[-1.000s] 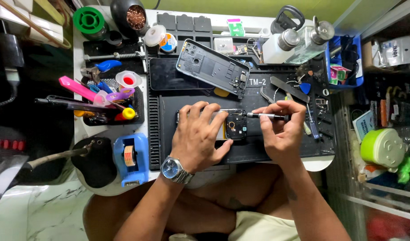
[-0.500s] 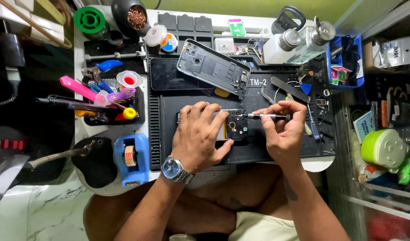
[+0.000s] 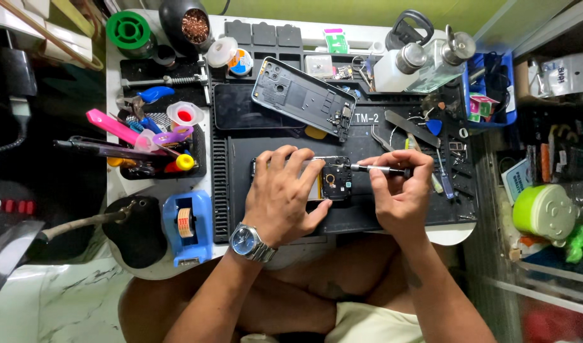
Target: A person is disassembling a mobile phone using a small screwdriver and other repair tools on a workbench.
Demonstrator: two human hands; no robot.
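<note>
Top-down view of a cluttered repair counter (image 3: 177,270) w/ a black work mat (image 3: 240,190). The left hand (image 3: 285,190) lies flat, fingers spread, pressing down an opened smartphone (image 3: 336,178) at mat centre. The right hand (image 3: 399,190) pinches a thin screwdriver (image 3: 380,169) — tip touching the phone's camera end. Behind it lies a detached phone back cover (image 3: 304,101), tilted; a blue tape dispenser (image 3: 186,225) sits at left — near the wristwatch (image 3: 247,241)

Opened phone (image 3: 334,179) boxed in: left hand (image 3: 284,197) at 9 o'clock, right hand (image 3: 399,194) with screwdriver (image 3: 380,169) at 3, detached back cover (image 3: 304,98) at 12. Bare mat (image 3: 361,219) at 6.
</note>
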